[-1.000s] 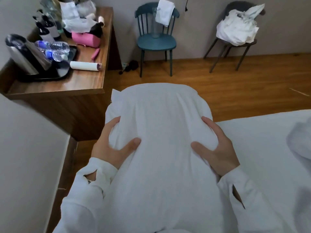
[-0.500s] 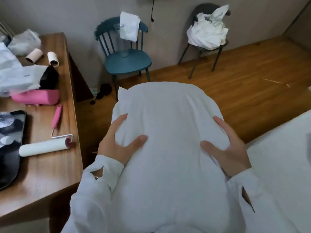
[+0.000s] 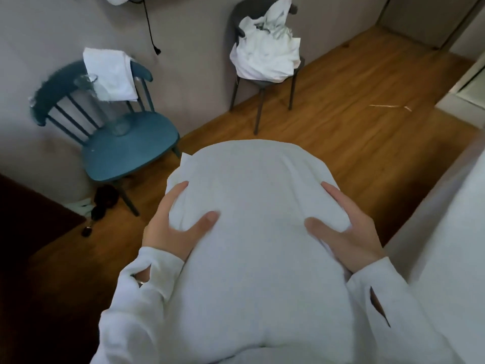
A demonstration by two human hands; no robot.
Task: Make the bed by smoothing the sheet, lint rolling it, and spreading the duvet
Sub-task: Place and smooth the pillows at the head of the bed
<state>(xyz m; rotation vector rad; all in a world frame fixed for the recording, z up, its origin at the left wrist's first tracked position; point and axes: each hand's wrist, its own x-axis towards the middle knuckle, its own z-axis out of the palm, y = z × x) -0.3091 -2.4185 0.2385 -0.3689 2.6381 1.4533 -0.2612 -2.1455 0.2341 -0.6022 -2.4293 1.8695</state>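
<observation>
White pillow (image 3: 252,232) held over the wooden floor (image 3: 341,143), beside the bed (image 3: 446,232) — left hand (image 3: 170,229) and right hand (image 3: 351,232) grip its sides, fingers curled into the fabric. Beyond the pillow: blue chair (image 3: 126,151), grey chair (image 3: 262,82) bearing crumpled linen (image 3: 265,59).

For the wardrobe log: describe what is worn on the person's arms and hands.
Both arms are in long white sleeves of soft fabric, the left sleeve and the right sleeve alike. Each cuff has a slit opening near the wrist. Something small and metallic shows in the left slit, too small to identify. The left hand and right hand are bare: no gloves.
</observation>
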